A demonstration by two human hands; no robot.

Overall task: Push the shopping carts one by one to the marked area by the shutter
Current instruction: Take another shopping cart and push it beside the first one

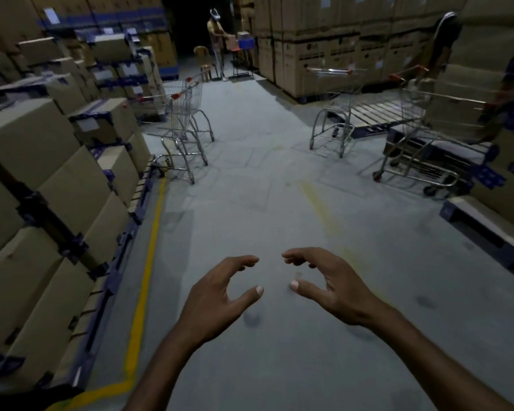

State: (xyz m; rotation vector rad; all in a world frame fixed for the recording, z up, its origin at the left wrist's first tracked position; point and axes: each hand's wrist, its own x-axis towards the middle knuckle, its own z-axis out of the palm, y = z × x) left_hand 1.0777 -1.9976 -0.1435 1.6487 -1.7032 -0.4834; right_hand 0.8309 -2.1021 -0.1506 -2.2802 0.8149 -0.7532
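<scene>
Shopping carts [181,126] well ahead; left hand [217,295], right hand [333,286] loosely curled, empty.

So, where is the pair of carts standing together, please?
Head view, left of the aisle: pair of carts beside the stacked boxes, past the yellow line.

1. The grey concrete floor [258,185] runs bare down the middle of the aisle.
2. Stacked brown cardboard boxes [42,179] wall the left; the nested chrome wire carts [184,120] jut out beside them.
3. On the right stand a lone chrome wire cart [336,114], a second chrome cart [433,137] and a low blue pallet [487,229].
4. A standing person [217,43] blocks the far end.
</scene>
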